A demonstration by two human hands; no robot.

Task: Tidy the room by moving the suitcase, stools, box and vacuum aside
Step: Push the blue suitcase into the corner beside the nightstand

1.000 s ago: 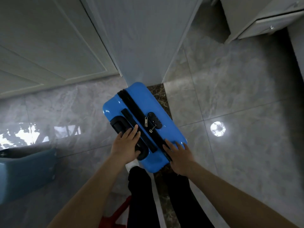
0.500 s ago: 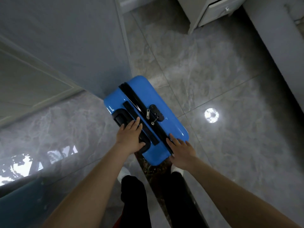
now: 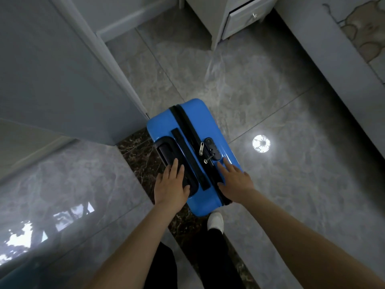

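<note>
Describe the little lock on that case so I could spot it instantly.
Start at the blue suitcase standing on the grey marble floor. On its top, right of the black zipper seam, sits the black combination lock, the only part with silver zipper pulls clipped into it.

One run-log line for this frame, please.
step: move suitcase | left hand: flat on handle | right hand: flat on top | suitcase: upright on floor

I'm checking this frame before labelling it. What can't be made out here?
- Suitcase wheels, head view: hidden under its body.
- Lock digits: too small.
- Left hand grip on the handle: palm covers it.
- Drawer unit: cut by top edge.
</note>
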